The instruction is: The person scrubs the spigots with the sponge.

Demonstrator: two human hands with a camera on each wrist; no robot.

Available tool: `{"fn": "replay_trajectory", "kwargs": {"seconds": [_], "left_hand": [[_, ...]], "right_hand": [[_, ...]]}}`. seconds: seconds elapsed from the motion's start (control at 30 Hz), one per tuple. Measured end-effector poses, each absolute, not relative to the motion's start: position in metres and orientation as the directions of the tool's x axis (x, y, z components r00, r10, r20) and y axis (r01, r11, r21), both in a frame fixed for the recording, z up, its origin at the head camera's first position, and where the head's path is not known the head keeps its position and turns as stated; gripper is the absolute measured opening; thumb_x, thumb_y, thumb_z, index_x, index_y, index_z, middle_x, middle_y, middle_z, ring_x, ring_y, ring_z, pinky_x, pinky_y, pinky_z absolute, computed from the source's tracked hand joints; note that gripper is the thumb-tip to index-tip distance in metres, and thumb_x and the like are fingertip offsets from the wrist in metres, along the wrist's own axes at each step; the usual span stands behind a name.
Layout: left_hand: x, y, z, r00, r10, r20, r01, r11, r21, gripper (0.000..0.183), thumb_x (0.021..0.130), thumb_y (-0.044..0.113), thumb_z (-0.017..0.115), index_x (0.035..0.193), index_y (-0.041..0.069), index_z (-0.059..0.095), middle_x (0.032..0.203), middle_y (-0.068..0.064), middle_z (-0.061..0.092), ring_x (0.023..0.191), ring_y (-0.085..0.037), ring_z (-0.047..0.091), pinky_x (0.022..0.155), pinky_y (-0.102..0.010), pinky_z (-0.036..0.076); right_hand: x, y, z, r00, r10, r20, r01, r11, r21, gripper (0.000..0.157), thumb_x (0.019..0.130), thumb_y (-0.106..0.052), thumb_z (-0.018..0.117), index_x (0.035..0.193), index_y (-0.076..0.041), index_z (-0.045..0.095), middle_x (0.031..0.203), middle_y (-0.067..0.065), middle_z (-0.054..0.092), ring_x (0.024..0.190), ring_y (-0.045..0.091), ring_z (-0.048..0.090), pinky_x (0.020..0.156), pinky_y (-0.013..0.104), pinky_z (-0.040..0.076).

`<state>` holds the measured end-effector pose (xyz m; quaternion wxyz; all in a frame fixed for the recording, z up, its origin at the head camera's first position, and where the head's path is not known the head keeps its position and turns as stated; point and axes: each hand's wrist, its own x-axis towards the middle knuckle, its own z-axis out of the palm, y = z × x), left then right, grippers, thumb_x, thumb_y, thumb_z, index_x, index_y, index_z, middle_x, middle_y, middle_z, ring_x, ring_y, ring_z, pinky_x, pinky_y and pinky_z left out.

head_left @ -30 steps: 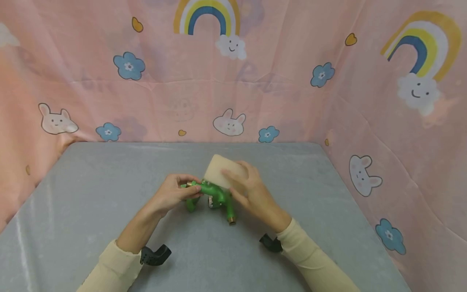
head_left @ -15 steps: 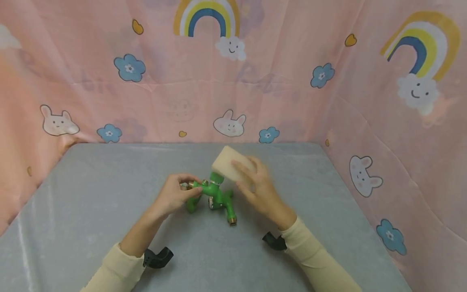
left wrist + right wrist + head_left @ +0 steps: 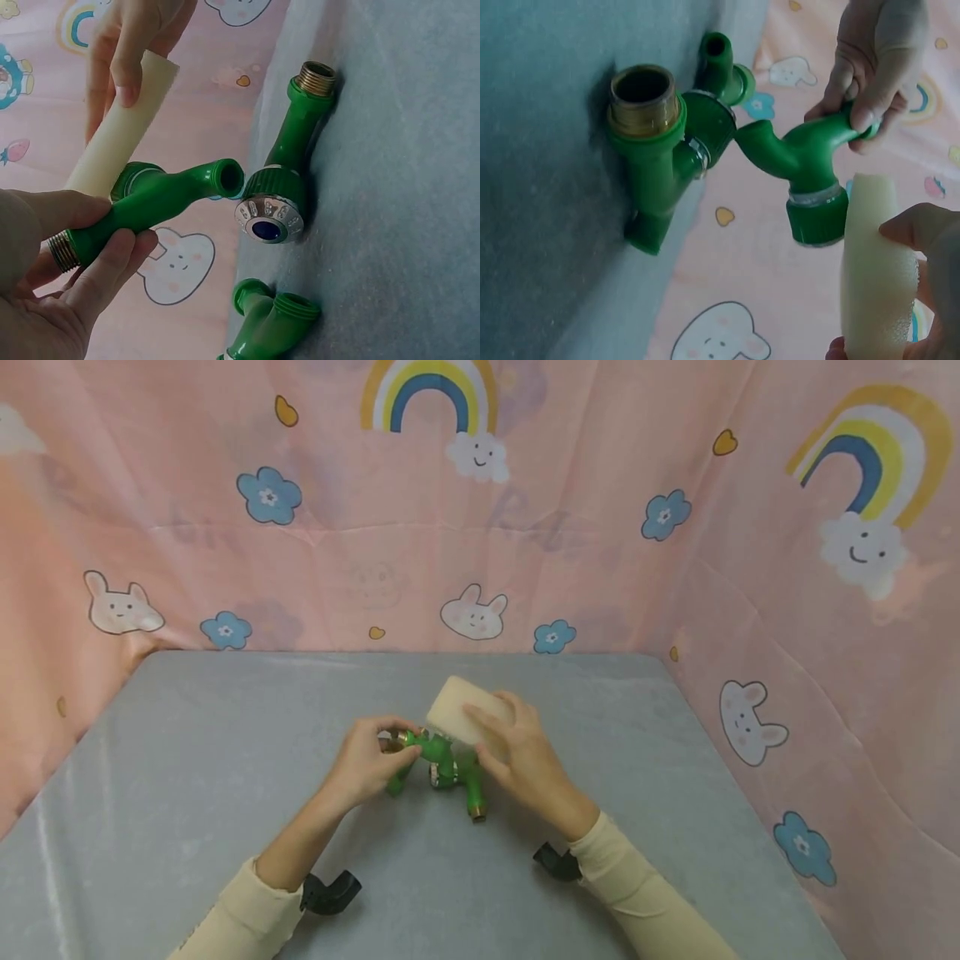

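My left hand [image 3: 367,760] pinches the threaded end of a green faucet [image 3: 157,196] between thumb and fingers, above the table. In my right hand [image 3: 525,752] is a cream sponge [image 3: 467,710], gripped by its sides. The sponge lies against or very close to the knob of the held faucet, as the right wrist view shows; exact contact is hard to tell. Below, a second green faucet [image 3: 292,127] with a brass thread and a silver-faced knob lies on the table. Another green faucet [image 3: 274,322] lies beside it, partly cut off in the left wrist view.
A grey cloth covers the table [image 3: 225,843]. Pink curtains [image 3: 585,560] with printed rainbows, rabbits and flowers hang behind and at the sides. A black curved mount [image 3: 330,893] sits at the left wrist, and another black mount [image 3: 557,862] at the right.
The sponge rose up and to the right off the held faucet, then came back down to it. My left hand moved slightly right, still pinching the faucet.
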<state>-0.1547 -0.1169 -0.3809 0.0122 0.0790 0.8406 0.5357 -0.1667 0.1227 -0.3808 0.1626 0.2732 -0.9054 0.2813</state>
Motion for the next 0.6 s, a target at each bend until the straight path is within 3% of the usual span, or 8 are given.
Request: {"fn": "replay_trajectory", "kwargs": {"seconds": [0.33, 0.43, 0.6], "left_hand": [[-0.156, -0.113, -0.382, -0.985, 0.092, 0.144, 0.171, 0.479, 0.861, 0.021, 0.087, -0.001, 0.075, 0.108, 0.0, 0.074, 0.109, -0.017, 0.07, 0.092, -0.025, 0.07, 0.081, -0.033, 0.062], [-0.154, -0.111, -0.38, -0.985, 0.081, 0.154, 0.174, 0.492, 0.853, 0.023, 0.087, -0.002, 0.075, 0.109, 0.0, 0.073, 0.111, -0.017, 0.07, 0.097, -0.028, 0.071, 0.086, -0.037, 0.063], [-0.15, -0.109, -0.377, -0.974, 0.089, 0.208, 0.225, 0.48, 0.848, 0.023, 0.087, -0.003, 0.075, 0.11, -0.001, 0.071, 0.11, -0.018, 0.07, 0.1, -0.032, 0.074, 0.085, -0.035, 0.063]], "right_hand": [[-0.175, 0.137, -0.373, -0.867, -0.285, 0.41, -0.484, 0.681, -0.55, 0.047, 0.098, -0.019, 0.064, 0.144, -0.018, 0.057, 0.145, 0.027, 0.044, 0.126, 0.045, 0.047, 0.091, 0.059, 0.052], [-0.172, 0.137, -0.37, -0.847, -0.316, 0.427, -0.525, 0.616, -0.587, 0.048, 0.098, -0.018, 0.064, 0.145, -0.017, 0.056, 0.146, 0.027, 0.044, 0.125, 0.044, 0.048, 0.092, 0.06, 0.051], [-0.167, 0.13, -0.371, -0.79, -0.434, 0.433, -0.612, 0.521, -0.595, 0.049, 0.099, -0.017, 0.062, 0.147, -0.017, 0.054, 0.148, 0.029, 0.042, 0.122, 0.043, 0.052, 0.092, 0.059, 0.052]]}}
